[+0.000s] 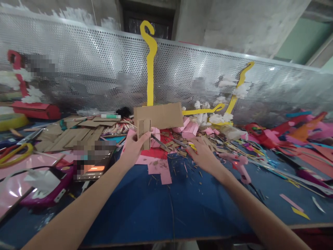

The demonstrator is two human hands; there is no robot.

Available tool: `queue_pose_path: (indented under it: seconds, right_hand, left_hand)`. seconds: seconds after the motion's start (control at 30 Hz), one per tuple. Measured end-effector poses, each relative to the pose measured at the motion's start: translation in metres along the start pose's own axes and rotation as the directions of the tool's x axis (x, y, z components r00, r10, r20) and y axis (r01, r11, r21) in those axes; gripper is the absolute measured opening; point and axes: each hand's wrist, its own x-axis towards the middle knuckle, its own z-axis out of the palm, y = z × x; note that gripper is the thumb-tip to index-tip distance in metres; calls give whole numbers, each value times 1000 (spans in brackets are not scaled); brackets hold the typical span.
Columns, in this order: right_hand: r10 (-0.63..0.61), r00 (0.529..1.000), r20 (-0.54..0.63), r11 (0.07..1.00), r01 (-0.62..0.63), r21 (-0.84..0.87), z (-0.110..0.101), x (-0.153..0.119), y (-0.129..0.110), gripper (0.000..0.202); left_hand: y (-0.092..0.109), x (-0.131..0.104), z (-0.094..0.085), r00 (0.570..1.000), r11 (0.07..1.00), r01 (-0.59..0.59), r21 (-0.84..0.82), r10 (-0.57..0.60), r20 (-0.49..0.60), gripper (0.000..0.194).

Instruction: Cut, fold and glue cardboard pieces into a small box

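Two bare hands at work over one blue table (pixel 145 222).

Left hand (pixel 132 149): thumb and fingers pinched on one small cardboard piece (pixel 145 134), upright, in front of one larger cardboard panel (pixel 161 116). Cannot tell whether the two touch.

Right hand (pixel 202 155): fingers curled round the yellow-and-black handles of one pair of scissors (pixel 191 146), blades toward the small piece; blade spread blurred.

Yellow hook-ended strips, three: tall strip (pixel 151 76) meeting the panel's top edge; low strip (pixel 203 111) to its right; slanting strip (pixel 240 80) with white tufts (pixel 239 91). One red hooked strip (pixel 22 81), far left.

One pink glue gun (pixel 238 162) just right of the right hand. One phone (pixel 95 163) left.

Containers: one translucent plastic bag (pixel 234 133), crumpled; contents unclear.

Cardboard scraps (pixel 80 137) piled left, too overlapped to count.
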Motion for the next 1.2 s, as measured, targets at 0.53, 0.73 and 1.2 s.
queue_pose_path:
  seconds: [0.53,0.73,1.2]
  right_hand:
    - [-260,910,322,955,193,226,46,4,-60,51]
    - [-163,975,152,979,141,147,28,11,-34,39]
    - [-146,876,459,931,-36,364,35,-21,-43,31]
  left_hand:
    - [4,-20,-1,905,960,141,241,-224,361,40]
    - [4,-13,-1,946,971,119,206,-174,273,43]
    - [0,-7,-4,969,988,33,149,-68,238,43]
